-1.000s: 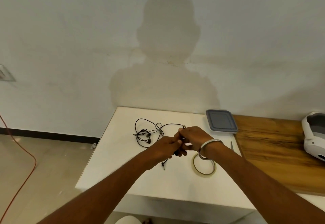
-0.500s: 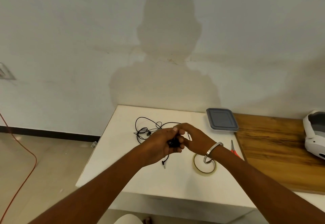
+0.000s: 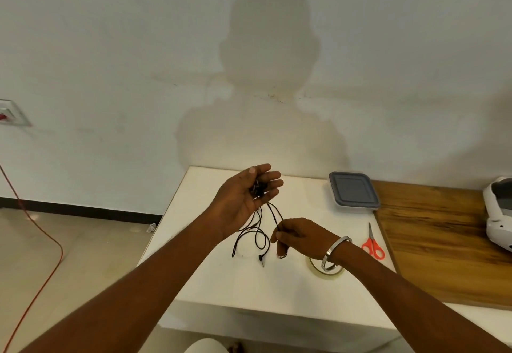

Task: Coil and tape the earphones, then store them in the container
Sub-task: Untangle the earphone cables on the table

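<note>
The left hand [image 3: 243,197] is raised palm-up over the table's [image 3: 277,283] far part, its fingers loosely curled around the bunched end of the earphones [image 3: 259,222]. Black cord hangs from that palm in loose loops, and the plug dangles just above the table's middle. The right hand [image 3: 297,235], wearing a bangle [image 3: 336,253], pinches one strand of the cord lower down, between thumb and forefinger. A tape roll [image 3: 327,269] lies flat under the right wrist, toward the near right edge. Scissors [image 3: 372,243] lie just beside it at the right edge. The lidded container [image 3: 353,190] sits at the far right corner.
</note>
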`<state>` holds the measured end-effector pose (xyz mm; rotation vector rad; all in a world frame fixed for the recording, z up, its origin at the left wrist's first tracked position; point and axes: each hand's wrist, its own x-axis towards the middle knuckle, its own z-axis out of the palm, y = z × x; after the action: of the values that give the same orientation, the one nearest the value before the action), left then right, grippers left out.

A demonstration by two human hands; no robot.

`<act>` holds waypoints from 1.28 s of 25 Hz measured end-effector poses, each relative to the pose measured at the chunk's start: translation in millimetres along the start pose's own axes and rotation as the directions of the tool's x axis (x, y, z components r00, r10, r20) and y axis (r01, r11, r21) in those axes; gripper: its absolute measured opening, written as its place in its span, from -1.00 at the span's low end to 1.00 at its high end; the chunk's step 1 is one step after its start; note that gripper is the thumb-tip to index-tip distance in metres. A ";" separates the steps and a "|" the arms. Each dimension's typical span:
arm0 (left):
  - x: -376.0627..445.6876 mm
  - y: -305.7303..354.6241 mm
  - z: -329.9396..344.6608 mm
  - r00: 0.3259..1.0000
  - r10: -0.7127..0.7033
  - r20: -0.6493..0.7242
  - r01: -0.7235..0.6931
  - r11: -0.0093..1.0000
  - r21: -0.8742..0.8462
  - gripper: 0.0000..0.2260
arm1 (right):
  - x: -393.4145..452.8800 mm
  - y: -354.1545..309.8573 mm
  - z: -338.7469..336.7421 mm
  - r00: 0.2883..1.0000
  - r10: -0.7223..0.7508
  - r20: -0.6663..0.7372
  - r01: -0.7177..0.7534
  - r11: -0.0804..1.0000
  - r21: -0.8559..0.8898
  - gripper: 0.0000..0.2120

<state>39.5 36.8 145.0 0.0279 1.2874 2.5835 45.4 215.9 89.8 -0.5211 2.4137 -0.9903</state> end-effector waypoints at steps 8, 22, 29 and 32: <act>13.6 11.5 -23.7 0.962 0.242 -0.128 -0.222 0.963 0.155 -0.75 | -7.4 8.9 6.7 0.997 -0.038 0.060 0.047 0.987 -0.153 -0.84; 3.5 -20.9 -56.0 0.985 0.170 0.038 -0.130 0.565 0.815 -0.76 | -22.1 -39.1 -20.7 0.950 -0.219 0.223 0.233 0.971 -0.042 -0.79; -10.3 -33.8 -52.5 0.988 -0.099 0.117 -0.024 0.657 0.753 -0.68 | -19.3 -43.9 -51.5 0.963 -0.255 -0.083 0.254 0.967 -0.025 -0.79; -10.3 -40.4 -50.7 0.966 -0.176 0.191 -0.001 0.734 0.679 -0.66 | -16.4 -38.4 -50.9 0.953 -0.231 -0.198 0.229 0.973 -0.034 -0.79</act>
<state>51.6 18.0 83.3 0.3950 1.9861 1.8137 36.6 226.5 154.2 -0.7526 2.5793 -1.1783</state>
